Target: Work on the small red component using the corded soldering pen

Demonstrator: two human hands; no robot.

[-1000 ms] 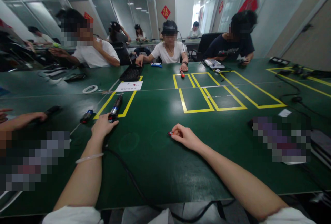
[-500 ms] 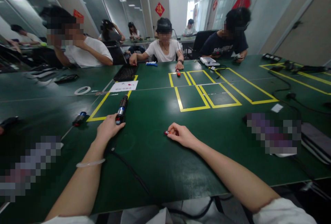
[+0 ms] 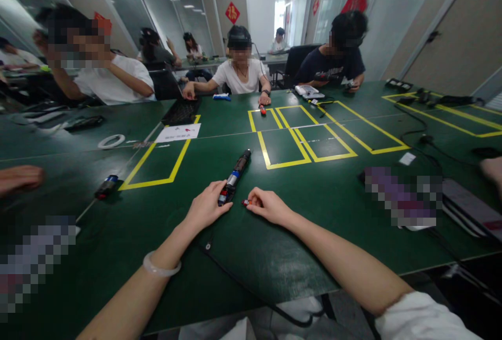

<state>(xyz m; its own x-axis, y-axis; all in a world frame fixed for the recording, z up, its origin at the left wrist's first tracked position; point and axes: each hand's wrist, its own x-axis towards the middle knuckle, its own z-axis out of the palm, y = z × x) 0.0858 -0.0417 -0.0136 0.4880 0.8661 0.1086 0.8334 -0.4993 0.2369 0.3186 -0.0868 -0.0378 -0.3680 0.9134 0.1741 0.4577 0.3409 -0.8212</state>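
My left hand (image 3: 208,205) is closed around the near end of a dark cylindrical tool (image 3: 238,168) with silver and blue bands and a little red. The tool slants away to the right, low over or on the green table (image 3: 219,277); contact is unclear. Close by on the right, my right hand (image 3: 270,206) pinches a small red piece (image 3: 246,202), mostly hidden by the fingers. A small gap separates this piece from the tool.
To the left lies a blue-and-black cylinder (image 3: 106,187). A printed sheet (image 3: 178,133) lies by a yellow tape outline (image 3: 149,185). A black cable (image 3: 235,275) runs below my hands. Across the table, a person (image 3: 241,76) has a hand on a red-handled object (image 3: 263,111).
My left hand has carried the dark cylindrical tool rightward and nearer, out of the left yellow outline to beside my right hand. My right hand has barely moved, still pinching the red piece.
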